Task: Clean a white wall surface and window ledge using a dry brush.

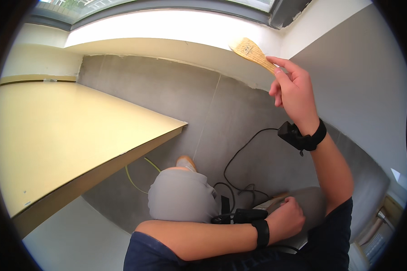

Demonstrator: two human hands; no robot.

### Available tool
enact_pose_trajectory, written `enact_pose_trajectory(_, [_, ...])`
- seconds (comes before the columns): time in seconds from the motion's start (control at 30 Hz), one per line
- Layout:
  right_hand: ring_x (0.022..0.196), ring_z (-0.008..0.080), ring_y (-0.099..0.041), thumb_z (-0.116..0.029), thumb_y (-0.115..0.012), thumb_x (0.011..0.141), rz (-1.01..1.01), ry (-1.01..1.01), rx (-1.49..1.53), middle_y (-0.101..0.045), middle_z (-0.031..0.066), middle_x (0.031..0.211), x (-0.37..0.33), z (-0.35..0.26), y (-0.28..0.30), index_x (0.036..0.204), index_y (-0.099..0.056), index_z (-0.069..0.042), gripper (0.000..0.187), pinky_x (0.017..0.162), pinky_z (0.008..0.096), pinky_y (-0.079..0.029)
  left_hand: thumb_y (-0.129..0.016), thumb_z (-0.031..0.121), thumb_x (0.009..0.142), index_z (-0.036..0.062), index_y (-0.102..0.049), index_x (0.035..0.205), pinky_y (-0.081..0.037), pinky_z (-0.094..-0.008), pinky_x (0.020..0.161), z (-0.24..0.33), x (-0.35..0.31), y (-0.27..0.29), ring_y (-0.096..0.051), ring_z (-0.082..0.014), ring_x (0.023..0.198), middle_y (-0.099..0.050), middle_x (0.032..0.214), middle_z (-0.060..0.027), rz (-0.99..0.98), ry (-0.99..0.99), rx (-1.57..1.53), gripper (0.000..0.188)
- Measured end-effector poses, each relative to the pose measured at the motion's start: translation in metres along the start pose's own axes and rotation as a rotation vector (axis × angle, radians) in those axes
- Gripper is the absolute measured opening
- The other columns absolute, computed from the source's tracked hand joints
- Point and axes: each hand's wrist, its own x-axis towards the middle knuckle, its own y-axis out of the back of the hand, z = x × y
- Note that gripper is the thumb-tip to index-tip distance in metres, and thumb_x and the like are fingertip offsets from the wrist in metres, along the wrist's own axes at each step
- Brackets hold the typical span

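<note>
My right hand (pixel 294 88) is raised at the window corner, fingers pinching the handle of a wooden brush (pixel 251 50). Its rounded head, with a dark printed mark on the back, points up and left over the white sill (pixel 176 29). A whitish fringe shows along the head's far edge; whether it touches the sill I cannot tell. Low in the view, my left hand (pixel 286 220) is curled into a fist near my knee. What it holds, if anything, is hidden. Both wrists wear black straps, and a black device (pixel 291 135) sits at the right one.
A pale yellow tabletop or board (pixel 77 140) juts in from the left, its corner near the middle. Black cable (pixel 228 169) loops over the grey floor (pixel 199 104), and a yellow-green cord (pixel 130 177) hangs by the board. A grey-white wall (pixel 352 67) stands at the right.
</note>
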Motion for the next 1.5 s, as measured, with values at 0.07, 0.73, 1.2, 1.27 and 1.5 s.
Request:
enact_pose_trajectory(0.07, [0.056, 0.0105, -0.056, -0.01, -0.049, 0.097, -0.034, -0.093, 0.071, -0.063, 0.006, 0.071, -0.002, 0.002, 0.001, 0.131, -0.06, -0.001, 0.037, 0.054, 0.0273, -0.046, -0.059, 0.021, 0.085, 0.0072, -0.066, 0.083, -0.042, -0.0359, 0.068, 0.0, -0.002, 0.001, -0.059, -0.0204, 0.067, -0.062, 0.073, -0.0049, 0.007, -0.012, 0.002, 0.016])
enact_pose_trajectory(0.73, [0.07, 0.0117, -0.069, -0.015, -0.062, 0.093, 0.15, 0.272, 0.02, -0.07, 0.0073, 0.079, 0.021, -0.02, -0.035, 0.109, -0.07, 0.005, 0.026, 0.063, 0.0236, -0.052, -0.056, 0.017, 0.087, 0.0063, -0.072, 0.086, -0.045, -0.0413, 0.074, 0.003, -0.001, -0.003, -0.061, -0.0252, 0.069, -0.065, 0.077, -0.0091, -0.147, -0.046, 0.016, 0.019])
enact_pose_trajectory(1.2, [0.066, 0.0118, -0.067, -0.014, -0.064, 0.094, 0.249, 0.337, -0.387, -0.068, 0.0081, 0.074, -0.005, -0.031, -0.012, 0.103, -0.072, 0.004, 0.022, 0.06, 0.0246, -0.051, -0.057, 0.016, 0.087, 0.0085, -0.075, 0.087, -0.047, -0.0428, 0.076, 0.005, 0.006, -0.007, -0.063, -0.0267, 0.072, -0.068, 0.08, -0.0095, -0.221, -0.058, 0.008, 0.02])
enact_pose_trajectory(1.27, [0.062, 0.0119, -0.065, -0.013, -0.065, 0.092, 0.349, 0.45, -0.591, -0.065, 0.0079, 0.066, -0.008, -0.023, -0.008, 0.096, -0.071, 0.005, 0.019, 0.058, 0.0263, -0.049, -0.057, 0.016, 0.087, 0.0088, -0.075, 0.088, -0.047, -0.0431, 0.077, 0.006, 0.005, -0.007, -0.064, -0.0268, 0.073, -0.068, 0.08, -0.0098, -0.203, -0.057, 0.015, 0.02])
enact_pose_trajectory(1.5, [0.062, 0.0304, -0.063, -0.012, -0.069, 0.088, 0.278, 0.667, -0.493, -0.068, 0.0174, 0.076, -0.023, 0.006, -0.014, 0.092, -0.07, 0.003, 0.016, 0.059, 0.0349, -0.049, -0.056, 0.016, 0.087, 0.0076, -0.074, 0.085, -0.047, -0.043, 0.077, 0.01, 0.006, -0.012, -0.063, -0.0261, 0.072, -0.067, 0.08, -0.0097, -0.163, -0.027, -0.001, 0.02])
